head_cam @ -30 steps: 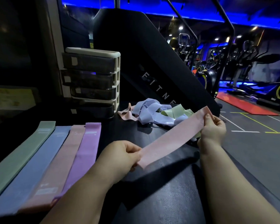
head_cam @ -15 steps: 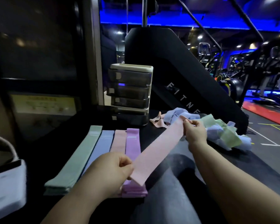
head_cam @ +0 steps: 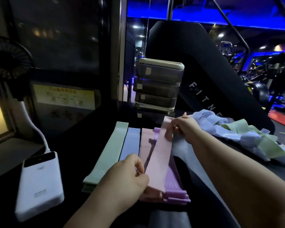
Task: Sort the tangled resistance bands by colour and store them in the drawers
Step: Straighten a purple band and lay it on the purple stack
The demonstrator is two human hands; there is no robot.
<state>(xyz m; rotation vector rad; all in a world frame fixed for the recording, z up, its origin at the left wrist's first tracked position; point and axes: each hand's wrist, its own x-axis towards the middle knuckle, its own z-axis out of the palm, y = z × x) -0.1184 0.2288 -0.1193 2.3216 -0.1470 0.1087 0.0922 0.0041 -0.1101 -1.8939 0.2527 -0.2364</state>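
Bands in four colours lie in flat stacks on the dark table (head_cam: 82, 145) in front of the drawer unit (head_cam: 158, 84), side by side with their long sides running toward it. We see the green stack (head_cam: 109, 153) farthest left, then the blue stack (head_cam: 132, 145), the pink stack (head_cam: 146, 142) and the purple stack (head_cam: 174, 183). Between our hands we hold one pink band (head_cam: 160, 160), pulled flat and straight and slanting just above the pink and purple stacks. Our right hand (head_cam: 184, 127) is clamped on the end nearer the drawer unit, fingers curled over its edge. Our left hand (head_cam: 128, 176) pinches the end farther from the unit, thumb against fingers. The drawers we can see all look pushed in. To the right of the drawer unit sits the tangled heap (head_cam: 237, 134) of pale blue and green bands, well apart from the stacks. Far to the left of the unit and closer to us, a white power bank (head_cam: 39, 181) lies on the table, and a white bendy neck rises from it to a small dark fan (head_cam: 8, 58).
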